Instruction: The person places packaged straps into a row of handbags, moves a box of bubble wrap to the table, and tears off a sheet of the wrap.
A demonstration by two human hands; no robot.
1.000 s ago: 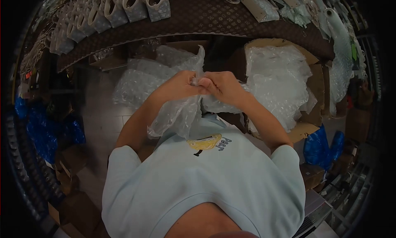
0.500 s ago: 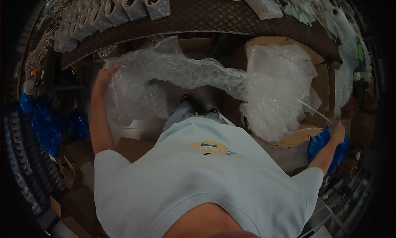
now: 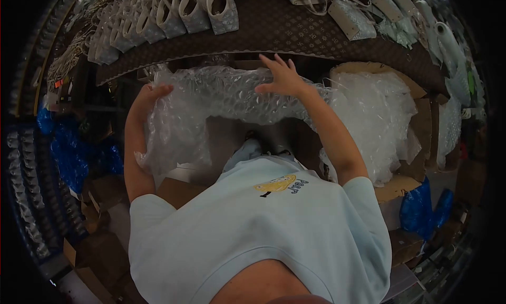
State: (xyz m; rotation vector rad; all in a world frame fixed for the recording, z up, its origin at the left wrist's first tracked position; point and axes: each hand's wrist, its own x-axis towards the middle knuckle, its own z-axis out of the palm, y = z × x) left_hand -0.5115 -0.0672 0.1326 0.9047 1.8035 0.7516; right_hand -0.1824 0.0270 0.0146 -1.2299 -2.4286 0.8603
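A long strip of clear bubble wrap [image 3: 221,88] stretches across in front of me, below the edge of the brown table. My left hand [image 3: 153,96] is closed on its left end, where the film bunches and hangs down. Over the strip's right half, my right hand [image 3: 282,78] is open, its fingers spread and nothing held in them. The strip runs on to the right into a large heap of clear plastic wrap [image 3: 369,125], which bulges out of an open cardboard box [image 3: 424,135].
The table's brown patterned cover [image 3: 263,27] carries a row of pale patterned handbags [image 3: 187,14] at left and more bag pieces [image 3: 353,19] at right. Blue plastic bags [image 3: 71,156] hang on the left, others [image 3: 416,209] on the right. Cardboard boxes [image 3: 100,251] stand low at left.
My right hand has come from the far right, where it pulled a thin strand from the heap, to over the strip. My left hand keeps its hold; the view has shifted slightly.
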